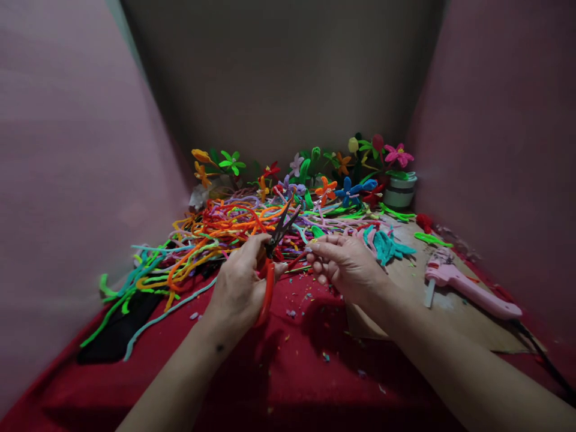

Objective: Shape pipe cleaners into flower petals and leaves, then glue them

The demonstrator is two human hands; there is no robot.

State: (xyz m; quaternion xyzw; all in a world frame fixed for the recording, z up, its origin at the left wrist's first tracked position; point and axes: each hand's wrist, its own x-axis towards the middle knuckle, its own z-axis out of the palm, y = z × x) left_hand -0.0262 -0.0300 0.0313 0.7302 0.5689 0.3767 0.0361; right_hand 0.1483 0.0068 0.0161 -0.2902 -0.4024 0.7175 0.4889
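Observation:
My left hand (pixel 238 279) is closed around a pair of scissors (pixel 270 285) with red handles. Their dark blades stand apart and point up and away. To the right, my right hand (pixel 346 261) pinches a short dark red pipe cleaner (pixel 296 261), whose other end reaches toward my left fingertips. A tiny pale and yellow bit shows at the right fingertips, too small to make out. Behind both hands lies a tangled heap of coloured pipe cleaners (pixel 225 225), mostly orange, red, pink and green. Teal fuzzy pieces (pixel 389 246) sit just beyond my right hand.
A pink glue gun (pixel 472 291) with a black cord rests on a brown board (pixel 405 288) at the right. Several fuzzy flowers (pixel 348 191) and a pale pot (pixel 400 191) line the back wall. Small clippings dot the red cloth (pixel 315 372). Pinkish walls flank both sides.

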